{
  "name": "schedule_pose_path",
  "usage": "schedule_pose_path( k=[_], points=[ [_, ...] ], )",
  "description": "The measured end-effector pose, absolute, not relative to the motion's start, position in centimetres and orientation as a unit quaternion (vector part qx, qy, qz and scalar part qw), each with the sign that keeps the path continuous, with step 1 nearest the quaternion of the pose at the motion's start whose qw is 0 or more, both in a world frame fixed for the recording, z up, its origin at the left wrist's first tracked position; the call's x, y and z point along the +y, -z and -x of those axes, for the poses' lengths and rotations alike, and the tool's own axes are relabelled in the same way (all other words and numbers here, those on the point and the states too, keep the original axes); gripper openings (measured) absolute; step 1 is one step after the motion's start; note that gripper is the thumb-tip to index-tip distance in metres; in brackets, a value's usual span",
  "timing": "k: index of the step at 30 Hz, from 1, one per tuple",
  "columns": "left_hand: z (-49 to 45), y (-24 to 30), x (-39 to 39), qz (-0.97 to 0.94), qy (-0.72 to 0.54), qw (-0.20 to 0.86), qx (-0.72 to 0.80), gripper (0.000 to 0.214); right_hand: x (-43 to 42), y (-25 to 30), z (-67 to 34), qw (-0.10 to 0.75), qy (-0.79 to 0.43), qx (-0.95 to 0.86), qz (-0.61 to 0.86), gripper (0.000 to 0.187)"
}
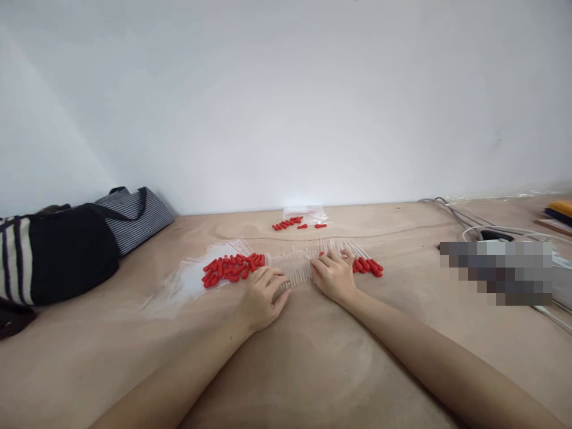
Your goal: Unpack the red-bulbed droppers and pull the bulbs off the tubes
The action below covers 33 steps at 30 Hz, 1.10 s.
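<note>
Clear thin tubes [295,266] lie side by side in a row between my two hands. My left hand [263,298] rests at the row's left end, its fingers spread and its thumb apart, beside a pile of red rubber bulbs [230,269]. At the right end of the row my right hand [334,275] has its fingers curled closed at the red end of a dropper, mostly hidden beneath them. Right of that hand lie several droppers, with clear stems [353,247] pointing away and red bulbs [370,266] towards me.
Clear plastic bags [179,287] lie under and left of the bulb pile. More red-bulbed droppers [286,223] lie farther back near the wall. A black bag [74,253] and a striped bag [145,217] stand at left. Cables [451,208] run along the right.
</note>
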<state>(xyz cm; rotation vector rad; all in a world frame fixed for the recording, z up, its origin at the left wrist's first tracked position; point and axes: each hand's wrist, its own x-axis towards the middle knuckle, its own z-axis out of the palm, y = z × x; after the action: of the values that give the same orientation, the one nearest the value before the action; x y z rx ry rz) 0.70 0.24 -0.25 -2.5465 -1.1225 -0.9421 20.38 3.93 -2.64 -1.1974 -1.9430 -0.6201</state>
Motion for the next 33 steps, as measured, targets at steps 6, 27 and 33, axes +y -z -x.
schedule_pose_path(
  k=[6,27,33],
  points=[
    [-2.1,0.5,1.6,0.865,0.301,0.075,-0.394,0.016,3.6,2.2,-20.0,0.323,0.202,-0.794,0.473,0.021],
    [-1.2,0.5,1.6,0.866,0.283,0.029,-0.412,0.011,3.1,1.7,-23.9,0.292,0.173,-0.797,0.499,0.019],
    [-1.2,0.6,1.6,0.867,0.288,0.024,-0.407,0.011,3.6,2.4,-23.3,0.334,0.249,-0.79,0.45,0.015]
  ],
)
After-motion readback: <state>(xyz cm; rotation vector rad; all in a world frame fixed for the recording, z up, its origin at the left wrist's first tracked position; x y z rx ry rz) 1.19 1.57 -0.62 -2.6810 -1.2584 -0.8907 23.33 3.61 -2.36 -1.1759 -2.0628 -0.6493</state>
